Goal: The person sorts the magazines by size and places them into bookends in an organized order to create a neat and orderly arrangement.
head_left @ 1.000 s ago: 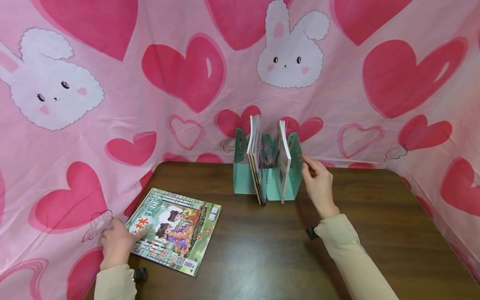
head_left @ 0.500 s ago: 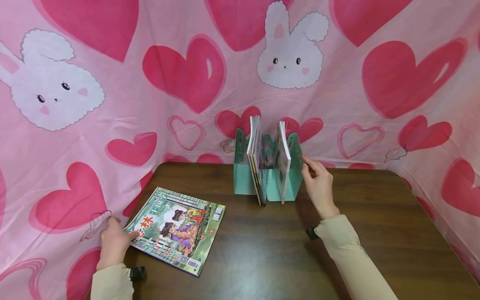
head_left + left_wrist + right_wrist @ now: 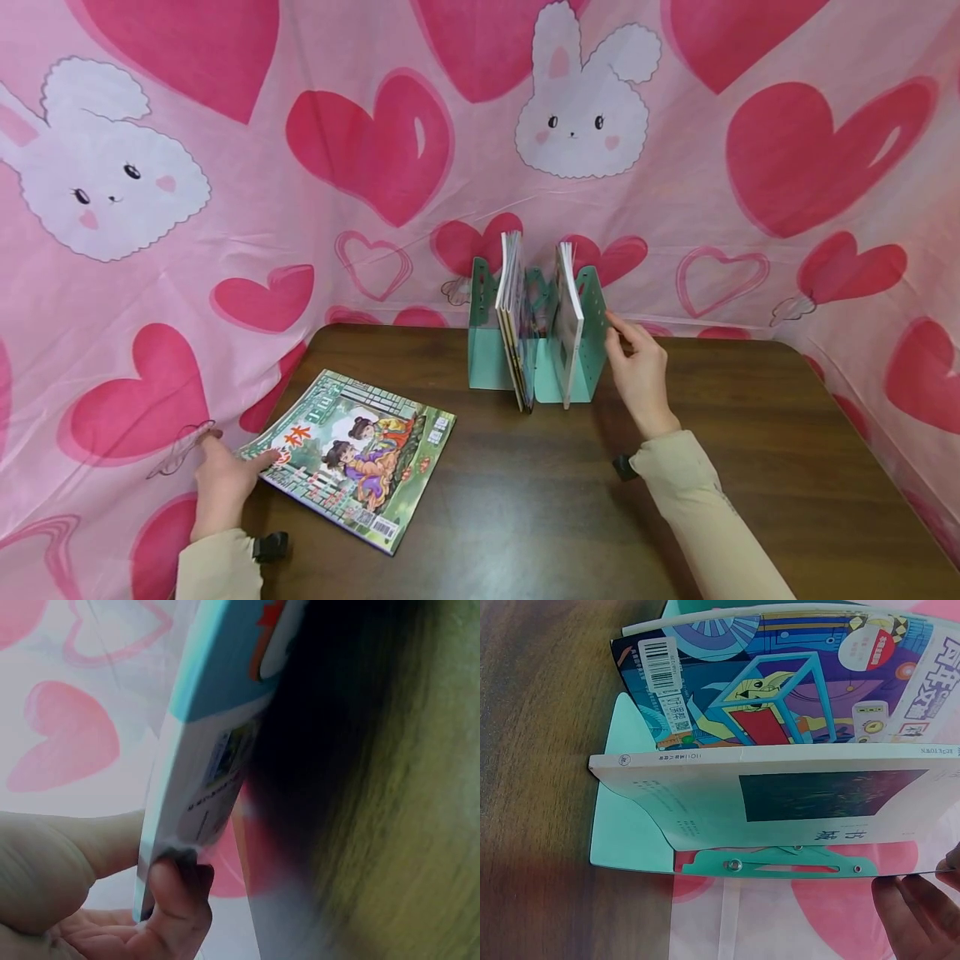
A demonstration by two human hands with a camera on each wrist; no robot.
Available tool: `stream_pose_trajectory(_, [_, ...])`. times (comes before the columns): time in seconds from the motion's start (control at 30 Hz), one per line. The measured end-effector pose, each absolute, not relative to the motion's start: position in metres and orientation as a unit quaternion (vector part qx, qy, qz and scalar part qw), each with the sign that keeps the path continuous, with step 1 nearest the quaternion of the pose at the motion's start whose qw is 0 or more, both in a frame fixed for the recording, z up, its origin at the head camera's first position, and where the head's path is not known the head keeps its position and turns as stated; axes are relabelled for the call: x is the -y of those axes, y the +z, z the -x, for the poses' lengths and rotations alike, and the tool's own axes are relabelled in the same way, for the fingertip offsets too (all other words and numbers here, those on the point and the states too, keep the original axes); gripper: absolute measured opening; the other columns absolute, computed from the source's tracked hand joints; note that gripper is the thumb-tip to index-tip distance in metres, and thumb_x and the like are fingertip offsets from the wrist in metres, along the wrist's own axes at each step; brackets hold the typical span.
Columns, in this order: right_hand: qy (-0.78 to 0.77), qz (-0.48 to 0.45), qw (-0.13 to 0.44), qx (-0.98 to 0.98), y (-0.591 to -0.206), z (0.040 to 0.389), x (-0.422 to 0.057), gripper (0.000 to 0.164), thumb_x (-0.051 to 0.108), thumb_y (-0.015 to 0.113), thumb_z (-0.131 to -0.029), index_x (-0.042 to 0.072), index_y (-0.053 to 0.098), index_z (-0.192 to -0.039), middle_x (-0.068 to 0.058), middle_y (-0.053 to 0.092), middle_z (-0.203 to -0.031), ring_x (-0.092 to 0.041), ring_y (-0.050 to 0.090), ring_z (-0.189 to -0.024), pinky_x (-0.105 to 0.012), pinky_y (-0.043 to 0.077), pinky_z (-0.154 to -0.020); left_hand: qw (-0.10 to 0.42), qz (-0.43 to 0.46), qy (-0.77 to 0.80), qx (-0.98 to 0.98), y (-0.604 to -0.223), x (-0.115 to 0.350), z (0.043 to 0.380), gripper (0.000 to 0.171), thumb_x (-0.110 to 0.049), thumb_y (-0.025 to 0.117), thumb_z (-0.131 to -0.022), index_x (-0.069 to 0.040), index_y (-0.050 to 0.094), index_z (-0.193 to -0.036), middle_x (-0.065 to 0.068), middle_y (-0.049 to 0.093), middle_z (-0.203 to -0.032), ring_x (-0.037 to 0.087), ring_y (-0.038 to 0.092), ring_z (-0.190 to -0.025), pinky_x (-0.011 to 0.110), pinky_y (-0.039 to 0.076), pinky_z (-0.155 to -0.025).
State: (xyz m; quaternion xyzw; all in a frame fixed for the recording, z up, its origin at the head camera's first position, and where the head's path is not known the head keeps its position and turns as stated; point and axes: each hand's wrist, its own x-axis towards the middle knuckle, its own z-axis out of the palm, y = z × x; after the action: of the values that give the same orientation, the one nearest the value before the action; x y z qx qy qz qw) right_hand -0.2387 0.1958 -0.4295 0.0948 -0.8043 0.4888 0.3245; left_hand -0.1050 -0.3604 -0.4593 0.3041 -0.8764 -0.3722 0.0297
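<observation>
My left hand (image 3: 223,487) pinches the near-left edge of a magazine (image 3: 352,462) with a green illustrated cover showing two cartoon children. In the left wrist view, the thumb lies on one face of this magazine (image 3: 199,757) and curled fingers on the other; its lower side is raised off the table. At the table's back stands a mint-green metal bookend (image 3: 489,362). My right hand (image 3: 643,379) grips the edge of its right side panel; the right wrist view cuts off part of those fingers (image 3: 911,915). Several magazines (image 3: 512,321) and a white book (image 3: 568,325) stand upright in it.
The dark wooden table (image 3: 525,500) meets a pink curtain (image 3: 360,292) with hearts and rabbits at its back and sides. In the right wrist view, a colourful magazine (image 3: 780,682) leans behind the white book (image 3: 705,795), with a gap between them.
The left hand has shifted slightly left, its thumb now at the magazine's edge. The magazine has turned a little, and its near-left edge has risen. The right hand has stayed at the bookend.
</observation>
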Motion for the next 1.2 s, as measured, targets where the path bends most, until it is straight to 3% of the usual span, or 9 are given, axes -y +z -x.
stream_pose_trajectory(0.13, [0.487,-0.094,0.324,0.806,-0.430,0.239,-0.196,0.030,-0.001,0.064,-0.100,-0.001,0.072,-0.129,-0.025,0.072,-0.110,0.011,0.057,-0.086,-0.001,0.046,-0.078,0.047,-0.298,-0.365,0.881,-0.462,0.361,0.104,0.092,-0.023,0.078,-0.090,0.024,0.019,-0.143,0.051,0.043,-0.123,0.066,0.041,-0.119,0.072,0.036,-0.106])
stream_pose_trajectory(0.23, [0.487,-0.094,0.326,0.805,-0.430,0.239,-0.196,0.030,0.000,0.063,-0.100,-0.001,0.072,-0.129,-0.024,0.073,-0.110,0.012,0.057,-0.087,-0.001,0.046,-0.078,0.064,-0.291,-0.359,0.885,-0.463,0.360,0.105,0.073,-0.029,0.081,-0.089,0.024,0.044,-0.123,0.032,0.063,-0.088,0.049,0.059,-0.090,0.055,0.051,-0.083])
stream_pose_trajectory(0.3, [0.487,-0.094,0.328,0.804,-0.430,0.239,-0.196,0.030,0.000,0.063,-0.100,-0.001,0.073,-0.128,-0.023,0.073,-0.110,0.013,0.057,-0.087,-0.001,0.046,-0.078,0.075,-0.287,-0.364,0.883,-0.462,0.360,0.106,0.060,-0.030,0.083,-0.088,0.021,0.057,-0.108,0.016,0.064,-0.066,0.032,0.060,-0.071,0.040,0.047,-0.067])
stream_pose_trajectory(0.37, [0.486,-0.095,0.331,0.803,-0.430,0.239,-0.196,0.029,0.000,0.063,-0.100,-0.001,0.073,-0.128,-0.023,0.073,-0.110,0.013,0.057,-0.087,-0.001,0.046,-0.078,0.076,-0.287,-0.382,0.875,-0.462,0.360,0.107,0.051,-0.030,0.082,-0.089,0.016,0.063,-0.100,0.006,0.063,-0.061,0.019,0.057,-0.062,0.030,0.042,-0.058])
stream_pose_trajectory(0.5, [0.486,-0.094,0.333,0.802,-0.431,0.239,-0.196,0.030,0.000,0.064,-0.099,0.000,0.073,-0.128,-0.023,0.073,-0.111,0.014,0.058,-0.088,-0.001,0.046,-0.078,0.056,-0.271,-0.467,0.840,-0.461,0.358,0.109,0.053,-0.022,0.073,-0.098,0.023,0.056,-0.120,0.004,0.065,-0.076,0.007,0.061,-0.061,0.023,0.054,-0.058])
stream_pose_trajectory(0.67, [0.484,-0.094,0.332,0.804,-0.431,0.240,-0.196,0.030,0.000,0.063,-0.100,0.000,0.073,-0.128,-0.024,0.073,-0.112,0.013,0.057,-0.088,-0.001,0.045,-0.079,0.006,-0.234,-0.590,0.773,-0.461,0.355,0.112,0.060,-0.018,0.056,-0.108,0.019,0.028,-0.145,-0.001,0.067,-0.089,0.005,0.069,-0.069,0.033,0.063,-0.066])
stream_pose_trajectory(0.9, [0.482,-0.090,0.329,0.807,-0.432,0.239,-0.194,0.031,0.001,0.063,-0.100,0.001,0.072,-0.129,-0.023,0.073,-0.111,0.012,0.056,-0.086,-0.001,0.045,-0.078,-0.031,-0.190,-0.655,0.731,-0.462,0.348,0.115,0.066,-0.011,0.061,-0.105,0.009,0.020,-0.151,-0.005,0.069,-0.097,0.012,0.074,-0.078,0.044,0.064,-0.069])
stream_pose_trajectory(1.1, [0.481,-0.092,0.331,0.806,-0.432,0.239,-0.194,0.030,0.000,0.064,-0.100,0.000,0.073,-0.129,-0.023,0.073,-0.110,0.011,0.056,-0.086,-0.001,0.045,-0.079,-0.022,-0.193,-0.662,0.724,-0.459,0.341,0.120,0.080,0.000,0.065,-0.099,-0.001,0.008,-0.156,0.010,0.061,-0.119,0.011,0.072,-0.080,0.043,0.064,-0.071])
stream_pose_trajectory(1.2, [0.479,-0.093,0.335,0.806,-0.431,0.239,-0.194,0.030,0.001,0.064,-0.100,0.000,0.073,-0.128,-0.024,0.073,-0.107,0.011,0.056,-0.085,-0.001,0.045,-0.078,-0.016,-0.198,-0.659,0.725,-0.456,0.336,0.120,0.081,-0.002,0.064,-0.101,-0.005,0.006,-0.156,0.009,0.062,-0.120,0.010,0.072,-0.079,0.042,0.064,-0.070])
